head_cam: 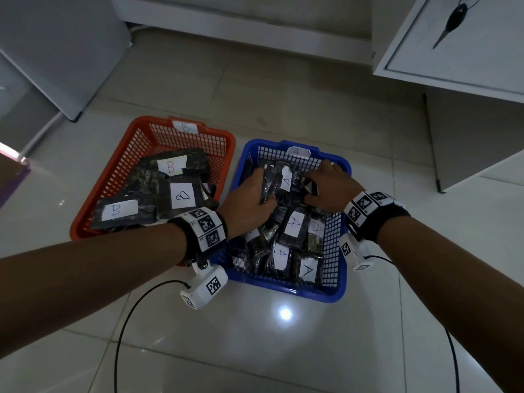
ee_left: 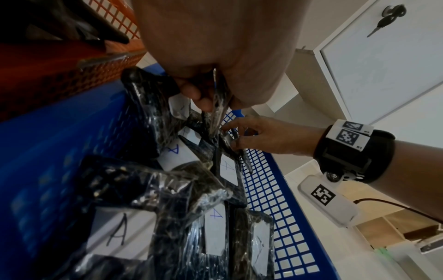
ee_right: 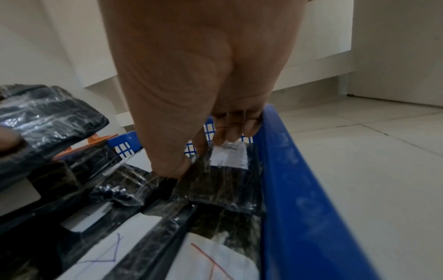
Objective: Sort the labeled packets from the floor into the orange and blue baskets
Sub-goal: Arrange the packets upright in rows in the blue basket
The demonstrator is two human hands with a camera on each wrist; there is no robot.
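Note:
An orange basket (head_cam: 136, 123) tagged B holds dark packets with B labels (head_cam: 181, 194). To its right, a blue basket (head_cam: 334, 296) tagged A holds several dark packets with A labels (head_cam: 295, 225). Both hands are inside the blue basket's far end. My left hand (head_cam: 252, 194) grips a crinkly dark A packet (head_cam: 272, 180), which the left wrist view shows held by its plastic (ee_left: 148, 106). My right hand (head_cam: 326, 185) pinches the top edge of another dark packet (ee_right: 215, 181) between thumb and fingertips, close to the blue basket's right wall (ee_right: 299, 189).
A white cabinet (head_cam: 453, 38) with a key in its door stands at the right. White furniture (head_cam: 56, 52) stands at the left and along the back. Black cables (head_cam: 127, 321) from the wrist cameras loop over the glossy tiled floor (head_cam: 283, 350) in front of the baskets.

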